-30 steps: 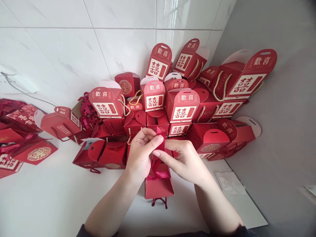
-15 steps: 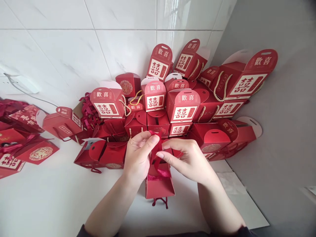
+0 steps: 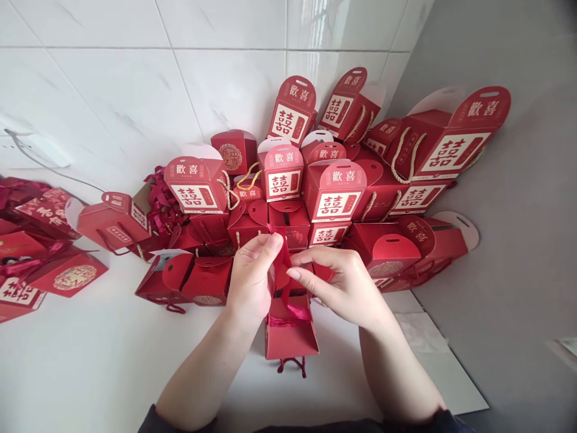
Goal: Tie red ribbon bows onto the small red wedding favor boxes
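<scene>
Your left hand pinches a red satin ribbon near its top, thumb against fingers, holding it up clear of the box. Your right hand is curled in beside the ribbon, fingers bent; can't tell if it grips. The ribbon runs down into a red gift box, which sits on the table right under your hands, red cord handles poking out at its near end. Past it, a heap of red boxes with gold rope handles is piled into the corner, leaning on each other and on the white tile wall. More red boxes and loose ribbon lie left. Grey wall or panel on the right, whitish sheet on the table.
</scene>
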Tool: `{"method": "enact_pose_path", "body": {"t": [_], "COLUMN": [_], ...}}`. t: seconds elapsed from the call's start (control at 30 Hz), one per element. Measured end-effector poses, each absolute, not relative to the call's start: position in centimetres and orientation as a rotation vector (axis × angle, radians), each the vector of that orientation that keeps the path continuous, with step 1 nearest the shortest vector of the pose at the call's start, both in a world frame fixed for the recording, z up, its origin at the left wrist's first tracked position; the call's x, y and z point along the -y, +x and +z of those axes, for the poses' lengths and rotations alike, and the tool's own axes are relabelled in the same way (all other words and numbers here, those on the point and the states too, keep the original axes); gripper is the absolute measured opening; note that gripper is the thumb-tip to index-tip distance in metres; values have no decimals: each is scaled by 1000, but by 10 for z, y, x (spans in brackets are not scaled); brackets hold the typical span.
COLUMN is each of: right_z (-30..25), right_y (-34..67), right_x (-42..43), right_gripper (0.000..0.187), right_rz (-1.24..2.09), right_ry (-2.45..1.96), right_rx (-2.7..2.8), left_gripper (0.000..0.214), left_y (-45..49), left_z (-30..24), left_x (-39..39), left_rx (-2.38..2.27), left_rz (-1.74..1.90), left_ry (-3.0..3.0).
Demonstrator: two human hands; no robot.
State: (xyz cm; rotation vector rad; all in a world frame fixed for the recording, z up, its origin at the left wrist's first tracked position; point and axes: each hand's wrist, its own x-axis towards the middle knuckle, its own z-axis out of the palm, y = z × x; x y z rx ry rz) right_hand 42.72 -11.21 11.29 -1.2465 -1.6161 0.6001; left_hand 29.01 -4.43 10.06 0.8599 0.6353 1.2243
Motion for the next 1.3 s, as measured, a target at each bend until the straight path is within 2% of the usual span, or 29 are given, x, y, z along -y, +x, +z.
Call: {"method": "enact_pose_path", "body": {"t": [0.43, 0.57, 0.73, 0.77, 0.87, 0.93, 0.97, 1.1, 1.3], "right_z": [113, 116, 125, 127, 130, 130, 129, 126, 123], "right_y": [426, 419, 414, 415, 419, 422, 423, 424, 423], "right_x": [113, 115, 121, 124, 131, 135, 137, 141, 141], "right_gripper": [10, 16, 33, 34, 35, 35, 35, 38, 37], "right_rz": [564, 526, 435, 439, 464, 500, 517, 555, 581], "right_ry": [-1226, -1210, -1184, -1184, -1187, -1187, -1185, -1143, -1104], "right_rx": [1715, 1592, 1576, 1558, 1503, 1474, 1458, 1394, 1353], "left_gripper": [21, 18, 13, 21, 76, 97, 101, 86, 79], "left_y": [287, 288, 280, 275, 259, 249, 245, 240, 245], "left_z": [102, 108, 121, 120, 105, 87, 78, 54, 45], "left_x": [46, 52, 43, 37, 15, 5, 3, 11, 22], "left_rx": [-539, -519, -348, -276, -39, 41, 22, 17, 73], "left_rz": [1140, 1169, 1064, 1006, 688, 462, 365, 118, 190], "left_ry": [997, 1118, 1361, 1437, 1659, 1795, 1860, 1918, 1895]}}
